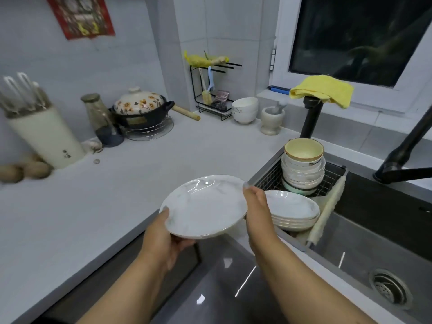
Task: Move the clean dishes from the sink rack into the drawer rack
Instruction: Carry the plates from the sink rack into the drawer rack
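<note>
**Marbled white plate held in both hands above the counter edge**

Pale marbled porcelain: a round plate (204,205) is in the air just left of the sink rack (332,183), face up, tilted slightly toward the viewer. Being round, it has no long axis. The left hand (163,239) grips its near-left rim, thumb on top. The right hand (256,206) presses the right rim, though its fingers seem hidden behind. Keeping both rims supported and level should prevent slipping. More plates (294,213) and stacked bowls (303,167) remain in the rack.

Plate (205,204): white marbled, held tilted above the counter (117,195) edge.
Left hand (163,239): grips near rim.
Right hand (256,206): holds right rim.
Sink rack (268,177): stacked plates (293,212), stacked bowls (303,169).
Faucet (312,115): yellow cloth (325,91) draped on top.
</note>
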